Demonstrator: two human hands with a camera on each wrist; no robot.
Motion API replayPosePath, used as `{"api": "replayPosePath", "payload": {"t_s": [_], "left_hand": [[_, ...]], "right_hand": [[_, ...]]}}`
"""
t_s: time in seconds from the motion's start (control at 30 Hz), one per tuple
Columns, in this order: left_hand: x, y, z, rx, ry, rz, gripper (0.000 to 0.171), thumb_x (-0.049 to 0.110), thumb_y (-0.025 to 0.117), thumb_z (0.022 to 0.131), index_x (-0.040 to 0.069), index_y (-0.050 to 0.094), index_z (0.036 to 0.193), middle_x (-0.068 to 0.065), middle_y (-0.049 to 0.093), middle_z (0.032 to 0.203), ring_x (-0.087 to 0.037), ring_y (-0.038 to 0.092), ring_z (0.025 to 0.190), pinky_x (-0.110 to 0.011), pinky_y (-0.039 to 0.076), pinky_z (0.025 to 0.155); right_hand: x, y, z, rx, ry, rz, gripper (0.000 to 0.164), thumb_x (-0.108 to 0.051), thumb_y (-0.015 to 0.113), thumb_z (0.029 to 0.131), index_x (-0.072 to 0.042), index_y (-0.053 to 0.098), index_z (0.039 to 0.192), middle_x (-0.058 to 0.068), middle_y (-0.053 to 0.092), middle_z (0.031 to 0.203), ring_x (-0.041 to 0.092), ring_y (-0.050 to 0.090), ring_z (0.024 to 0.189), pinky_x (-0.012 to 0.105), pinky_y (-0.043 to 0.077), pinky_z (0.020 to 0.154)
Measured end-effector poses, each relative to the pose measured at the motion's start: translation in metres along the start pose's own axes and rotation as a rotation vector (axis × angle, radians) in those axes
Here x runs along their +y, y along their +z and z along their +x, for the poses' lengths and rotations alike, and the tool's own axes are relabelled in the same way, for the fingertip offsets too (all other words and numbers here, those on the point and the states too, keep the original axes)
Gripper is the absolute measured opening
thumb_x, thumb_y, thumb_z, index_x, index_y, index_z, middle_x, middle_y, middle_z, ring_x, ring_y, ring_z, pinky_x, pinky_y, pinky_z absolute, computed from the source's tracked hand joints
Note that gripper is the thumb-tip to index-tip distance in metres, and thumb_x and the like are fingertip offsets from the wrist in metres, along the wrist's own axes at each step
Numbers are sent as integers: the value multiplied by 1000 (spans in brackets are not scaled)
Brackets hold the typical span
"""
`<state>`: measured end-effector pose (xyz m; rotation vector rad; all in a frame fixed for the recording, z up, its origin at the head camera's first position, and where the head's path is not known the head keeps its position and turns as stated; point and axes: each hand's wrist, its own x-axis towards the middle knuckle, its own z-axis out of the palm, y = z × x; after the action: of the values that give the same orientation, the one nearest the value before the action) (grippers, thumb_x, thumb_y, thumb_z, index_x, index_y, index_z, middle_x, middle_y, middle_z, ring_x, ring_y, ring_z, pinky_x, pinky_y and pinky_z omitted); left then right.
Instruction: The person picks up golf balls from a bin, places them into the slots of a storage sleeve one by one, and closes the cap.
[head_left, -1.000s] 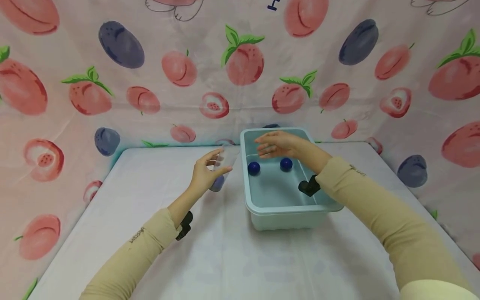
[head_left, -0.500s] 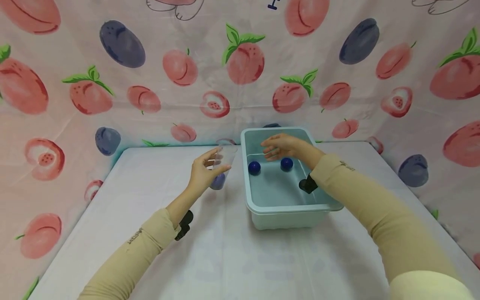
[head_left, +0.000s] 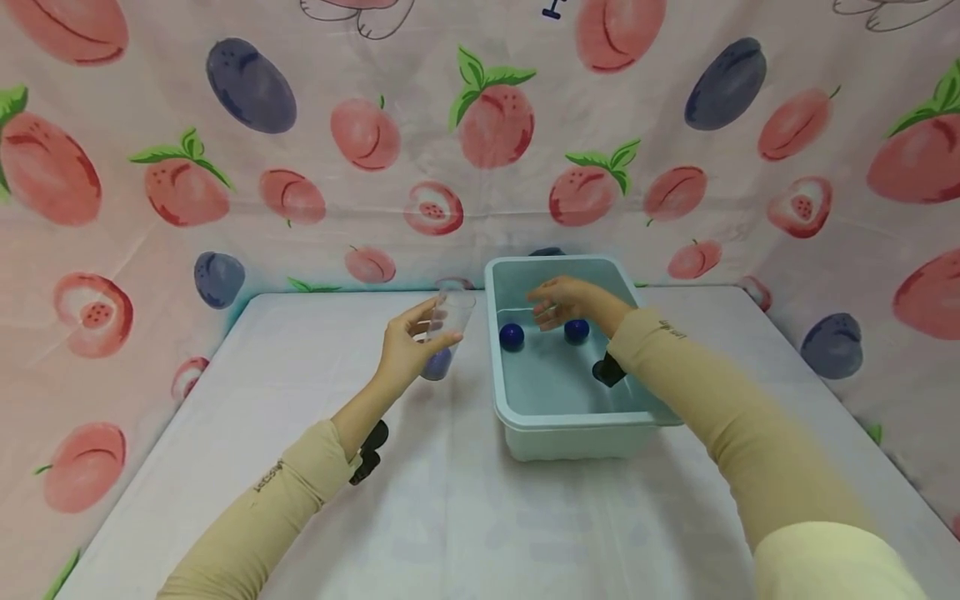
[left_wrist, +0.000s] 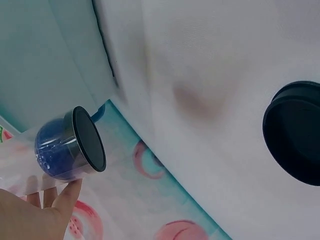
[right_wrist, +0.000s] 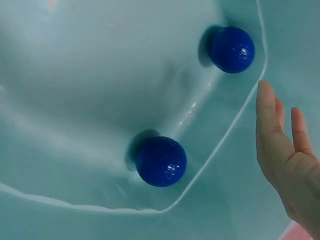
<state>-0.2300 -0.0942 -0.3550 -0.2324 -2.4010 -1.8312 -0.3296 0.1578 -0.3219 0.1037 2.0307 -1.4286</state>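
Note:
My left hand point(head_left: 402, 348) holds a clear plastic cup point(head_left: 457, 310) upright, slightly tilted, between thumb and fingers, left of a pale blue plastic tub point(head_left: 577, 422). A blue ball point(left_wrist: 52, 150) sits at the bottom of the cup, close to its dark base point(left_wrist: 90, 139). Over the back part of the tub hangs my right hand point(head_left: 573, 302), fingers loosely extended and holding nothing. Two dark blue balls lie in the tub: a left ball point(head_left: 512, 337) and a right ball point(head_left: 576, 331), the latter just below the right hand. Both balls also show beside the fingers in the right wrist view.
The tub stands on a white-covered table point(head_left: 450, 517), toward its back edge. Behind it hangs a fruit-printed cloth point(head_left: 480, 200). Black wrist cameras are strapped under both sleeves; the right camera point(head_left: 609, 370) is above the tub.
My right hand has shifted a little to the right and lower over the tub, its forearm swinging inward. The left hand keeps the cup in nearly the same place.

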Motion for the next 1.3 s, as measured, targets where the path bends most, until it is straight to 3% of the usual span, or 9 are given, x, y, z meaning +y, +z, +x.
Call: {"api": "replayPosePath", "payload": {"t_s": [0.17, 0.33, 0.83, 1.3], "left_hand": [[-2, -1, 0, 17, -26, 5, 61, 14, 78, 77, 14, 54, 133, -18, 62, 122, -35, 57, 114, -49, 47, 96], [-4, -3, 0, 27, -44, 5, 61, 14, 78, 77, 13, 54, 133, -18, 62, 122, -35, 56, 115, -51, 45, 98], [1, -4, -2, -14, -42, -18, 59, 15, 77, 79, 16, 54, 134, -16, 61, 124, -32, 56, 116, -54, 42, 100], [1, -4, -6, -34, -37, -24, 58, 16, 76, 79, 18, 55, 133, -16, 61, 124, -34, 56, 116, -53, 44, 99]], "right_hand": [[5, 0, 4, 0, 11, -25, 52, -15, 41, 100, 7, 25, 144, 30, 35, 137, 44, 34, 134, 48, 36, 108], [8, 2, 9, 4, 29, -22, 54, -15, 42, 99, 7, 23, 145, 31, 25, 147, 44, 31, 136, 48, 36, 109], [19, 9, 26, 83, 106, -24, 58, -14, 47, 98, 4, 21, 146, 29, 27, 147, 44, 34, 134, 50, 39, 106], [20, 19, 30, 52, 105, -96, 60, -15, 51, 96, 4, 22, 146, 28, 29, 146, 44, 38, 131, 48, 41, 104]]}}
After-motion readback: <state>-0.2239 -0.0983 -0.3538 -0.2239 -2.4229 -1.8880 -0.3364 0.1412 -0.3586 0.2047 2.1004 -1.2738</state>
